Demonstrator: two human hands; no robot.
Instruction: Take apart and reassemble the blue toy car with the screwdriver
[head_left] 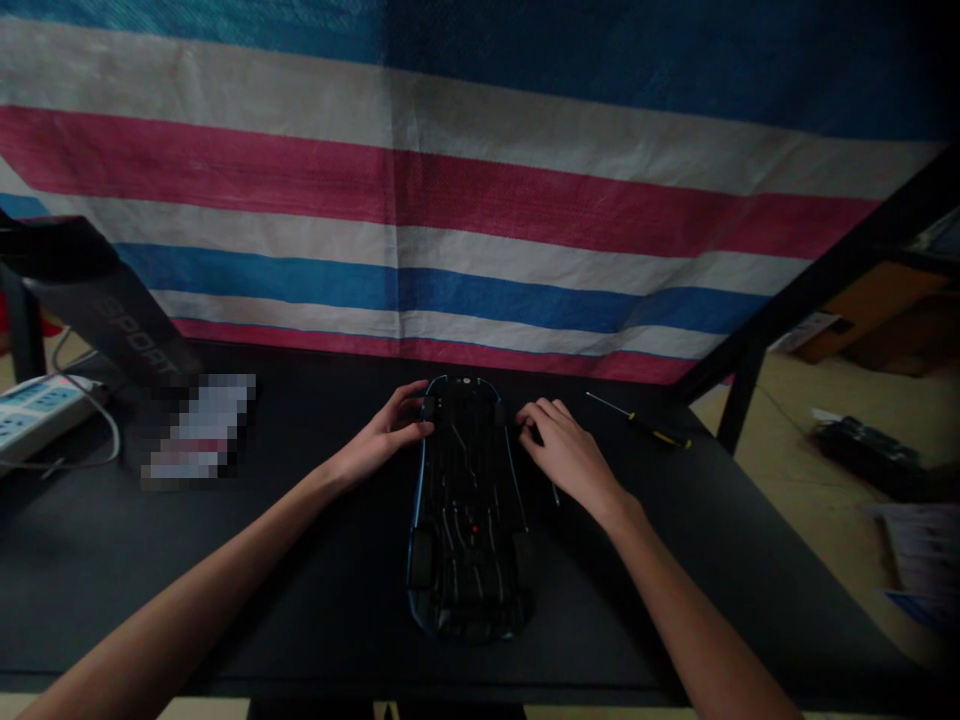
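Observation:
A toy car [469, 480] lies upside down on the black table, its dark underside and wheels facing up and blue body edges showing at the sides. My left hand [386, 432] grips its far left corner, thumb and fingers against the front wheel area. Beside the car's far right side, my right hand [562, 445] is closed with curled fingers, near the wheel there; what it pinches is hidden. A thin metal shaft [556, 493] shows just below that hand, and I cannot tell whether it is held. A yellow-and-black screwdriver [637, 420] lies to the right.
On the left are a white power strip [45, 405] with a cable, a grey bottle [112, 310] marked SPORT, and a blurred-out flat item [202, 430]. A striped tarp [480, 200] hangs behind the table [300, 600]. A dark frame post [739, 400] stands at the right edge.

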